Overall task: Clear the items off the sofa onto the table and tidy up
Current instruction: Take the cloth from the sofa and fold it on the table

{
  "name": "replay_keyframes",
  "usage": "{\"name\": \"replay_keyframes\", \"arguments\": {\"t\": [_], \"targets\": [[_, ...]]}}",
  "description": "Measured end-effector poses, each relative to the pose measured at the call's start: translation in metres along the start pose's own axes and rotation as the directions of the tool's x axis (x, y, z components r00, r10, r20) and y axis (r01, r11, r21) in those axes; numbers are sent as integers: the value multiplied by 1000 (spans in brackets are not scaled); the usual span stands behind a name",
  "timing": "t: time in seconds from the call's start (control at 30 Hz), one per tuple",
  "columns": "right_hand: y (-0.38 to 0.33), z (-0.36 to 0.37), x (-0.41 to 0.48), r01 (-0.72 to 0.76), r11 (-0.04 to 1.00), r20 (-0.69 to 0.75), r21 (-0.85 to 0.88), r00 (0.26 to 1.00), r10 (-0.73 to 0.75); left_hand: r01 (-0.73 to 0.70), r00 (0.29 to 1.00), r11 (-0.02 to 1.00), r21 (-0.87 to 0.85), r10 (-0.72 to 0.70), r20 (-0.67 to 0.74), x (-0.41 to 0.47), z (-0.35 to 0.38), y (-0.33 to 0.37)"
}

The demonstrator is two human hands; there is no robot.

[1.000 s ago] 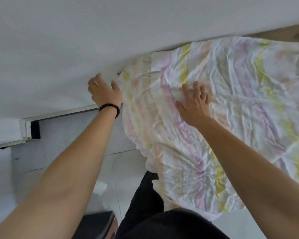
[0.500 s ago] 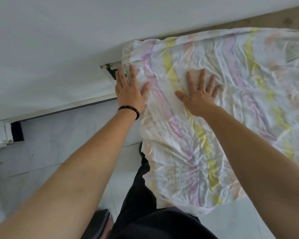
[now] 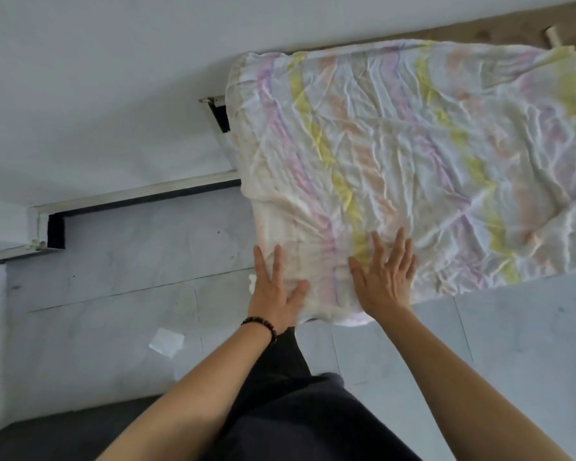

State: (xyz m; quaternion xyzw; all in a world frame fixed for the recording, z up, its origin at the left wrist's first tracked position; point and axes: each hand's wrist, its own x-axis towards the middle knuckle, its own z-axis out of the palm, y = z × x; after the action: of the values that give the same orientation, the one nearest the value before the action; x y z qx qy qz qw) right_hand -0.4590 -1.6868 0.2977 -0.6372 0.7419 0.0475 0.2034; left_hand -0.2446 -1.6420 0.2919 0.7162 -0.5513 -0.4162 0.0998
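The striped blanket (image 3: 396,154) is spread out flat with both hands on its near corner, fingers straight and splayed, pressing down and gripping nothing. The left hand (image 3: 275,294) sits at the blanket's left edge, its outer fingers lying right along the hem. The right hand (image 3: 384,281) is just beside it, fully on the cloth, close to the near edge. A dark bead bracelet (image 3: 262,325) circles the left wrist.

Whatever holds the blanket up is hidden beneath it. The near edge runs off to the right, and the left edge climbs toward the white wall (image 3: 97,78).

Left of the blanket and below it there is open tiled floor (image 3: 113,277), pale grey with thin joints. A small white scrap of paper (image 3: 166,342) lies there, near the left forearm. A white frame with a dark gap (image 3: 137,199) runs along the foot of the wall. Past the far edge shows a brown wooden strip (image 3: 512,29).

The fabric is thin and heavily crinkled, white with soft pink, purple, peach and yellow stripes. Dark trousers (image 3: 296,414) fill the bottom of the view between the arms.
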Motion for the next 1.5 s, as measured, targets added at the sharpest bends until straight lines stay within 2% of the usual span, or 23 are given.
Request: {"name": "replay_keyframes", "arguments": {"t": [0.07,0.13,0.23,0.33,0.47,0.53,0.63,0.77,0.87,0.93,1.03,1.2,1.33,1.5], "targets": [[20,5,-26,62,997,103,-54,993,-57,59,998,998,19,-58,-2,-28,14,0],[35,-3,-40,156,987,144,-48,979,-148,118,992,992,41,-119,34,-50,21,5],[58,-36,-63,183,983,112,29,976,-185,143,988,976,167,-151,40,-74,22,30],[82,-71,-89,108,975,23,192,993,-115,108,993,973,204,-116,27,-90,16,68],[141,-107,-119,19,936,-107,351,994,20,-106,994,978,178,105,12,-112,23,137],[173,-116,-127,-27,895,-177,445,977,117,-203,976,967,155,212,-46,-114,37,169],[222,-121,-131,-106,829,-248,550,926,283,-273,955,958,88,281,-92,-107,68,215],[291,-124,-115,-201,748,-249,632,862,442,-320,945,945,70,324,-50,-68,131,271],[350,-133,-75,-266,726,-183,634,860,476,-325,946,943,65,325,17,-14,188,320],[389,-147,-34,-297,754,-117,586,889,442,-332,943,940,86,327,61,27,226,360],[438,-177,35,-335,818,37,467,932,361,-320,947,924,207,305,101,84,274,425],[486,-237,152,-266,872,171,412,962,213,-250,962,905,344,192,196,151,320,522],[504,-274,227,-187,903,217,386,970,108,-100,958,882,461,-39,283,175,339,559],[517,-296,310,-41,951,256,307,966,-41,-26,967,863,505,-107,231,181,347,574]]}}
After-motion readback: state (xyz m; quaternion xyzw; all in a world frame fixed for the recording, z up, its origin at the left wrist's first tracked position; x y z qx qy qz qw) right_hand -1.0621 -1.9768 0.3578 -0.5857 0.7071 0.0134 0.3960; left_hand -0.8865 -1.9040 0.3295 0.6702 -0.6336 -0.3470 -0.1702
